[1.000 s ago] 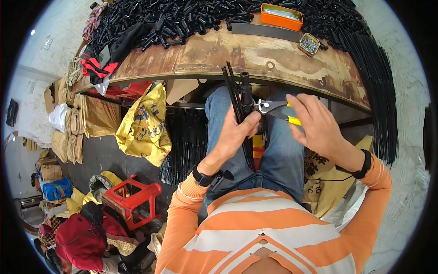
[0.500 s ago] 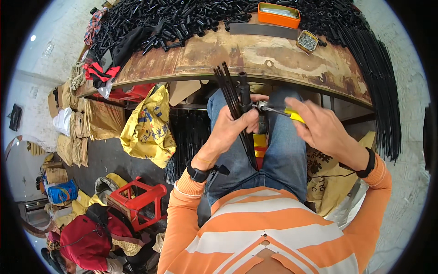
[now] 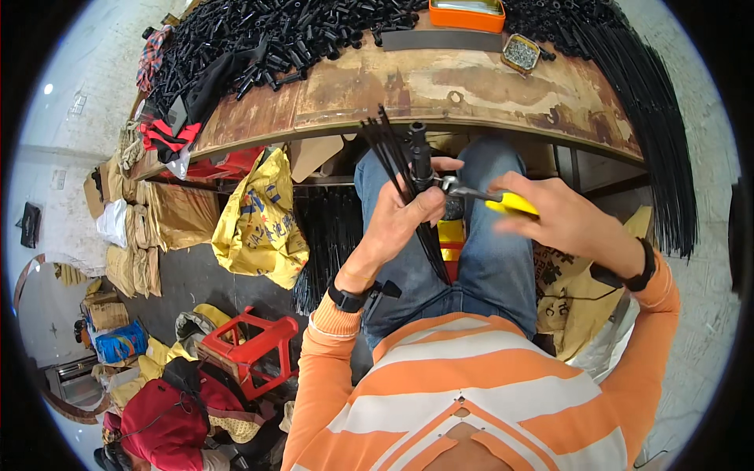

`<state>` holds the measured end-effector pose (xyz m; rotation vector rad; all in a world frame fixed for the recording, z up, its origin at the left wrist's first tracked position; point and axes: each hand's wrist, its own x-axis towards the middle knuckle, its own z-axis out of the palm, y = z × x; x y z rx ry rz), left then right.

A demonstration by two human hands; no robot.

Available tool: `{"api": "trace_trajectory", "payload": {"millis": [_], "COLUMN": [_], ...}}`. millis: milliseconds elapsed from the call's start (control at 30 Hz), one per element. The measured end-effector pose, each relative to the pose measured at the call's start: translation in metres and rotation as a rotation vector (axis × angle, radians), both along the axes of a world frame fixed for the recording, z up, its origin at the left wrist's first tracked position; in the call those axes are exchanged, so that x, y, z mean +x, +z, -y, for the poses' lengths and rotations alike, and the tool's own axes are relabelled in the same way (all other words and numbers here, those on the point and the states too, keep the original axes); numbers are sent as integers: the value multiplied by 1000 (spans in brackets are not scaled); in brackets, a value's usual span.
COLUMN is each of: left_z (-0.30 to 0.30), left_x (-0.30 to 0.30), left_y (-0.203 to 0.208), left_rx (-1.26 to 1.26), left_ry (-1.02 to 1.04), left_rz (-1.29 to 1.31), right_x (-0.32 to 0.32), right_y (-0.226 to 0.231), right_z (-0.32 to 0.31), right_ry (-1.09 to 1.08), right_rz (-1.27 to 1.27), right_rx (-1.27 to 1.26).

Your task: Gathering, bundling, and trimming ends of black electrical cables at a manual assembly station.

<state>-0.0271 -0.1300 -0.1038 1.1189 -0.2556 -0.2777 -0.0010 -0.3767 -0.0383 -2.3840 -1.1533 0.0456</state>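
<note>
Above my lap, my left hand (image 3: 404, 212) is closed round several thin black rods (image 3: 386, 149) and a short black tubular part (image 3: 420, 153), which stands nearly upright. Opposite it, my right hand (image 3: 550, 208) grips yellow-handled pliers (image 3: 510, 204), its fingers slightly smeared by motion. The metal jaws of the pliers meet the black part beside my left thumb. Whatever sits between the jaws is too small to make out.
The wooden bench (image 3: 353, 86) carries a heap of black tubular parts (image 3: 298, 39), an orange box (image 3: 467, 17), a small tray of metal bits (image 3: 521, 53) and long black rods (image 3: 644, 110). A red stool (image 3: 251, 345) and a yellow sack (image 3: 263, 220) are at the left.
My right hand and the plier handles have shifted slightly down and rightward, the handles spread a little. My left hand keeps its hold on the rods and tube. The whole view has shifted slightly.
</note>
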Motion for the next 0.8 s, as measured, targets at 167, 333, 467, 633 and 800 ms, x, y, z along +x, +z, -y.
{"api": "trace_trajectory", "payload": {"millis": [167, 333, 467, 633, 800], "left_z": [-2, 0, -1, -6, -3], "left_x": [2, -3, -5, -4, -9], "left_y": [-2, 5, 5, -1, 3], "left_rx": [-14, -32, -111, -74, -24], "left_ry": [-104, -77, -111, -50, -74], "left_rz": [19, -10, -25, -25, 16], "right_x": [2, 7, 7, -12, -4], "right_y": [9, 24, 5, 26, 19], "right_z": [-2, -3, 4, -5, -3], "right_ry": [-25, -33, 119, -124, -100], "right_rz": [-1495, -1532, -2029, -566, -281], "right_rx": [176, 140, 225, 36, -108]}}
